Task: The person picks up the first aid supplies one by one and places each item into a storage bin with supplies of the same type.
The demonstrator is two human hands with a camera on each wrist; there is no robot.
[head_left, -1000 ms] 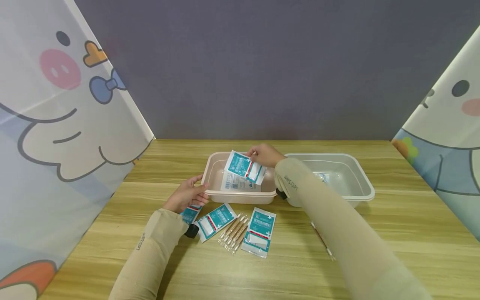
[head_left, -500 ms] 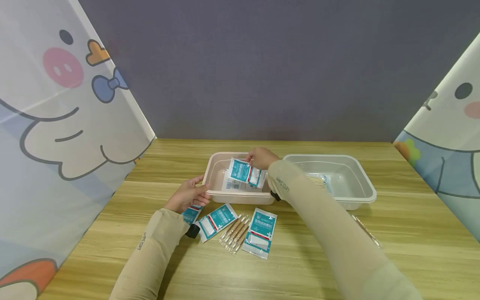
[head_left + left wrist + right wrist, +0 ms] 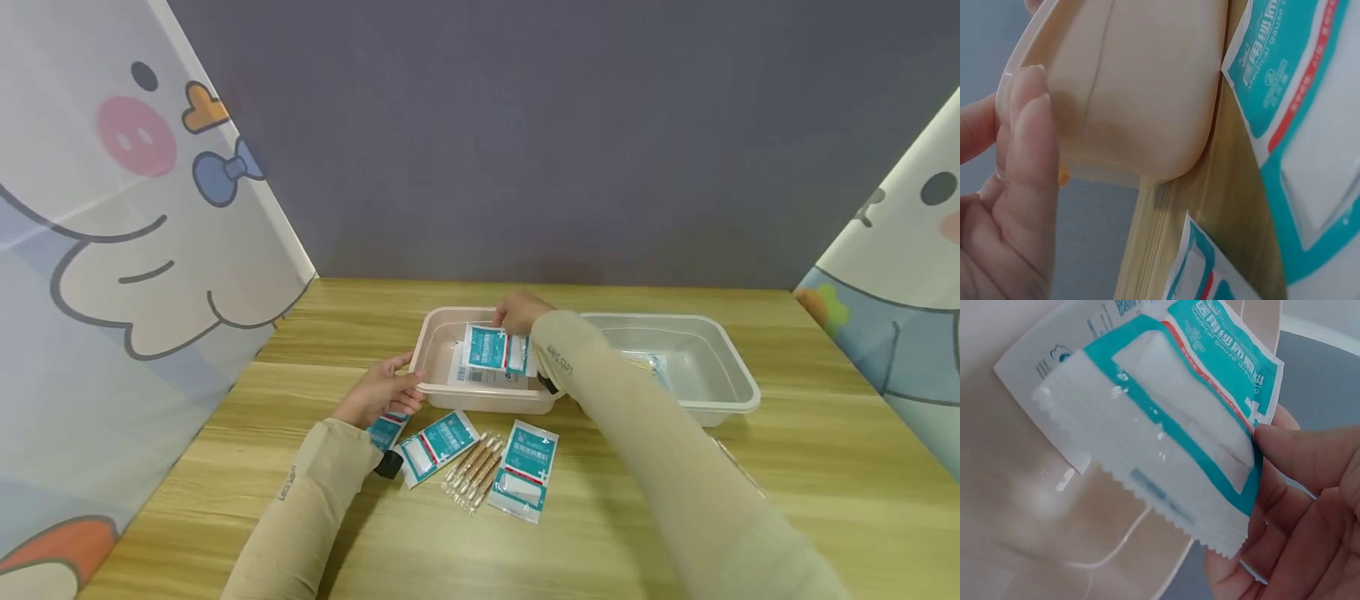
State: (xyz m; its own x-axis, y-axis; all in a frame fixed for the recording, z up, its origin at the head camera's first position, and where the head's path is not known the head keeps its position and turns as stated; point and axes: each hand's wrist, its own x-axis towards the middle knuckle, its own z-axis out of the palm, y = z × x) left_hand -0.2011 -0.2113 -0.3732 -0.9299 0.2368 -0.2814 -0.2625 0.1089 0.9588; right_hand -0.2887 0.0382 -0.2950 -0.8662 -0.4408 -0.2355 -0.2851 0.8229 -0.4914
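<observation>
My right hand (image 3: 522,313) pinches a teal and white medical gauze dressing packet (image 3: 1185,412) by its edge, thumb on top. The packet hangs inside the left plastic tub (image 3: 431,337), above a second packet (image 3: 1054,353) lying with its white printed side up. My left hand (image 3: 382,390) grips that tub's near left corner, the thumb over the rim and the fingers outside, as the left wrist view (image 3: 1022,162) confirms from close by. More gauze packets (image 3: 439,447) lie on the wooden table in front of the tub, one partly hidden under my left hand.
Between the packets lies a clear-wrapped bunch of cotton swabs (image 3: 474,472). A second tub (image 3: 738,375) stands on the right with swabs (image 3: 642,363) and a packet inside, partly behind my right sleeve. Another swab pack (image 3: 738,467) lies near that sleeve. A grey wall rises behind.
My right hand has lowered the gauze packet further into the left tub and turned it more level. My left hand keeps its grip on the rim.
</observation>
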